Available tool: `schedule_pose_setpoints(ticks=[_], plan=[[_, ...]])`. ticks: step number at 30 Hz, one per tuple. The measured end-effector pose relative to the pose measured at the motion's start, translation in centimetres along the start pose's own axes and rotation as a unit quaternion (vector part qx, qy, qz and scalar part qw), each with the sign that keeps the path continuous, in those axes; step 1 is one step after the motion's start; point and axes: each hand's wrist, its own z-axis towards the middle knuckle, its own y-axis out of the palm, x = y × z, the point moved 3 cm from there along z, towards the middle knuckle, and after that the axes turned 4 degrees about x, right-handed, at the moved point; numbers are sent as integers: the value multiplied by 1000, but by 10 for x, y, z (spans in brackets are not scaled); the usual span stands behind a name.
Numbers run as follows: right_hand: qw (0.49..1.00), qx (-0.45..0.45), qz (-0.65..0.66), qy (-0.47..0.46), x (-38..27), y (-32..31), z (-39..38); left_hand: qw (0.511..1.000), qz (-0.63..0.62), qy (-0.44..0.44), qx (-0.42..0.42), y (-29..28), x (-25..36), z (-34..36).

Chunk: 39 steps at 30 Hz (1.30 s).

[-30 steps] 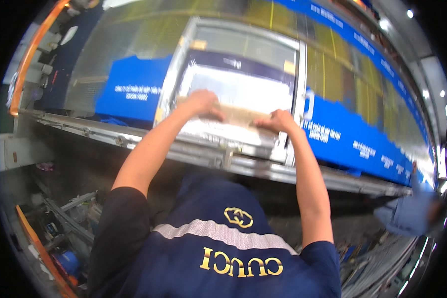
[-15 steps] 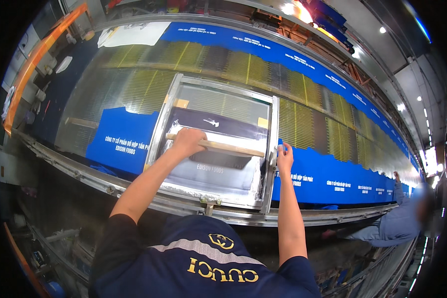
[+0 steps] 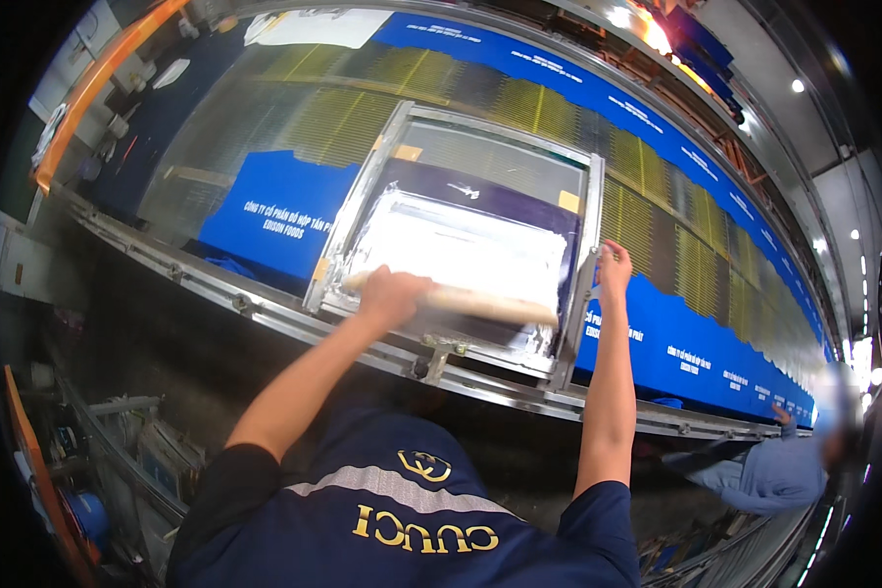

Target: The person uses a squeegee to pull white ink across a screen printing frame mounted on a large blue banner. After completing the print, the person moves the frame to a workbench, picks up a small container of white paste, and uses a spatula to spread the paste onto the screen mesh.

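"One orange rail (image 3: 98, 103) slants at ten o'clock of the whole view. What follows?"

"Blue cut panel (image 3: 294, 186), white lettering on it, at nine o'clock of the metal-framed printing screen (image 3: 592, 201)."

"And the left hand (image 3: 392, 297)?"

"Around eight o'clock within the screen, fingers wrapped about the left part of a wooden squeegee (image 3: 495, 304). The squeegee lies across the screen's lower part, at six o'clock, its right end a little lower than its left. Just above it, toward twelve, spreads a shiny white patch (image 3: 461, 240)."

"Does the right hand (image 3: 612, 269) hold anything?"

"I can't tell. Its fingers are bent, just beside the screen's right bar at three o'clock; whether they touch or grip it doesn't show."

"Farther right?"

"More blue panels (image 3: 666, 333) run in a row toward four o'clock of the screen. Beyond, near the view's rim, also at four, is a co-worker in a blue top (image 3: 779, 475)."
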Motion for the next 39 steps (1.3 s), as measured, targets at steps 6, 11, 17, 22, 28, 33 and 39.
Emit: schedule_pose_setpoints(ticks=[6,11,17,22,28,33,39], plan=[[988,76,-14,-131,-12,16,-9,994,-64,55,67,-26,2,-65],[993,37,66,-94,-33,122,-64,999,-6,25,31,-83,-105,-51],[997,48,43,-51,-39,238,-146,997,80,-20,-12,-145,-246,-73],[995,44,17,-83,-23,258,-155,993,113,17,-38,-134,-265,-86],[989,83,-61,-105,-15,266,-152,993,115,-7,-39,-145,-270,-94],[981,103,-134,-92,-10,266,-150,998,50,-10,23,-137,-280,-64],[959,43,-247,-134,-22,253,-146,989,105,-35,-94,-138,-311,66]])
